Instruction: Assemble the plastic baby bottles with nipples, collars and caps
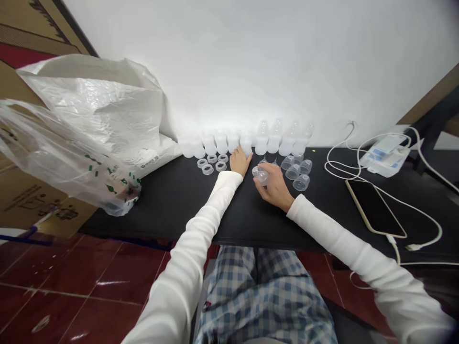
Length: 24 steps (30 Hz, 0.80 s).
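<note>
A row of several translucent plastic bottles (222,142) stands along the back edge of the black table (172,196); the ones on the right (274,136) carry tall caps. My left hand (239,161) reaches to a bottle (245,144) in the row, fingers around its base. My right hand (274,186) is closed on a small clear cap-like part (260,175) just above the table. Several clear dome caps (299,173) lie right of my right hand. Several clear rings (211,164) lie left of my left hand.
A big crumpled plastic bag (82,129) covers the table's left end. At the right lie a phone (375,208), white cables (412,200) and a white device (383,155). A white wall is behind. Cardboard boxes (25,191) stand on the left over the red tiled floor.
</note>
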Each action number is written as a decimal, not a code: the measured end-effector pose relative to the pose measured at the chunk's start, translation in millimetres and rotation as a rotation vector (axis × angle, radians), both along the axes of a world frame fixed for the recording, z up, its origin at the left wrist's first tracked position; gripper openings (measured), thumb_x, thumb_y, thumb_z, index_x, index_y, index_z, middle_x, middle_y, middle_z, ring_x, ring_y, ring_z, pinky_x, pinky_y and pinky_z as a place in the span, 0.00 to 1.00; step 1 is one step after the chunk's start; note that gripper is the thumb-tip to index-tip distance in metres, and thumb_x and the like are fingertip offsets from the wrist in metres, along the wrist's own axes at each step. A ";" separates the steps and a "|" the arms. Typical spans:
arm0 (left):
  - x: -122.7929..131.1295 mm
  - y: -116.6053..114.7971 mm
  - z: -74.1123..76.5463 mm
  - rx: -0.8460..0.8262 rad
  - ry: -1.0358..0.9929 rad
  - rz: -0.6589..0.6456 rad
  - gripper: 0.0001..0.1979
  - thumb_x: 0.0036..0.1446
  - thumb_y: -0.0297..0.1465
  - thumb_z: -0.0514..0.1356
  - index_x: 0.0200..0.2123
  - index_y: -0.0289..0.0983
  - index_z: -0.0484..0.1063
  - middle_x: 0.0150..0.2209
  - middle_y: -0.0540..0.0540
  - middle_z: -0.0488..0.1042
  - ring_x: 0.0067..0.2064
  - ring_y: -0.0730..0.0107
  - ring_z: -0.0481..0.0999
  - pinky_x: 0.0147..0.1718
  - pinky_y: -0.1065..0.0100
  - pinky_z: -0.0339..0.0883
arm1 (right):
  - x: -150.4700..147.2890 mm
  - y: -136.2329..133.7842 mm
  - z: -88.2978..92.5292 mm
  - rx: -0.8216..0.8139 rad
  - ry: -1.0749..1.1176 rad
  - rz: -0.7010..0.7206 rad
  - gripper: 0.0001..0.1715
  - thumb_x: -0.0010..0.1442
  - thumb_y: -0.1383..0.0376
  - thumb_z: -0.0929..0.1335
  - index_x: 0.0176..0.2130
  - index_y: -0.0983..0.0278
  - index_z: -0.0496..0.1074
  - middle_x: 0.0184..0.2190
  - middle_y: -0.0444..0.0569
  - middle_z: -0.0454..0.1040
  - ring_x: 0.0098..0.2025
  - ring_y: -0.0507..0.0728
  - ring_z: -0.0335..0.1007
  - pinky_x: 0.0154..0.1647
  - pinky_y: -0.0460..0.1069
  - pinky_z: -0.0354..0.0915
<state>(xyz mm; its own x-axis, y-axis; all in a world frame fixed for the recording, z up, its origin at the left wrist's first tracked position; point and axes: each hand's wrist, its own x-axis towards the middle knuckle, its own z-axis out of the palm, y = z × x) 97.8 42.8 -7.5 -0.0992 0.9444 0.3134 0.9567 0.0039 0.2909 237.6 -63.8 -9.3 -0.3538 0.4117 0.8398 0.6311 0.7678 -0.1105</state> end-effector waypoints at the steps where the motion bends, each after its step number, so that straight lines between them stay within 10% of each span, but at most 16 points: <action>1: 1.9 2.4 0.9 -0.018 -0.004 0.013 0.31 0.71 0.46 0.50 0.61 0.24 0.64 0.53 0.26 0.76 0.57 0.48 0.77 0.52 0.61 0.67 | -0.1 -0.6 0.7 0.026 0.014 -0.023 0.28 0.69 0.62 0.66 0.65 0.63 0.57 0.54 0.62 0.73 0.55 0.67 0.71 0.54 0.65 0.68; 11: 2.0 -0.1 2.7 -0.045 -0.040 -0.038 0.19 0.73 0.35 0.49 0.53 0.27 0.70 0.50 0.27 0.79 0.57 0.49 0.78 0.51 0.60 0.67 | 5.4 5.2 3.5 -0.011 0.036 -0.132 0.23 0.68 0.64 0.66 0.61 0.64 0.66 0.50 0.59 0.70 0.51 0.65 0.70 0.52 0.63 0.69; 16: -13.6 -17.2 0.4 0.003 -0.382 -0.086 0.07 0.70 0.30 0.52 0.41 0.35 0.69 0.40 0.38 0.79 0.44 0.59 0.80 0.45 0.63 0.66 | 12.7 17.6 1.5 -0.153 0.163 -0.042 0.19 0.64 0.58 0.71 0.52 0.61 0.67 0.46 0.56 0.70 0.49 0.64 0.70 0.48 0.61 0.73; 20: -23.2 -50.6 -7.4 0.246 -0.621 -0.337 0.11 0.72 0.37 0.50 0.37 0.39 0.65 0.32 0.47 0.73 0.35 0.67 0.74 0.42 0.65 0.67 | 12.2 17.7 4.7 -0.192 0.311 -0.031 0.18 0.61 0.57 0.72 0.47 0.61 0.67 0.41 0.52 0.70 0.43 0.60 0.70 0.43 0.57 0.73; 24: -15.7 -82.6 -17.8 0.304 -0.682 -0.765 0.23 0.72 0.49 0.46 0.55 0.37 0.63 0.49 0.38 0.73 0.48 0.65 0.76 0.49 0.61 0.71 | 6.0 12.1 3.8 -0.341 0.586 -0.051 0.18 0.61 0.52 0.72 0.40 0.59 0.64 0.34 0.45 0.68 0.34 0.55 0.67 0.35 0.53 0.69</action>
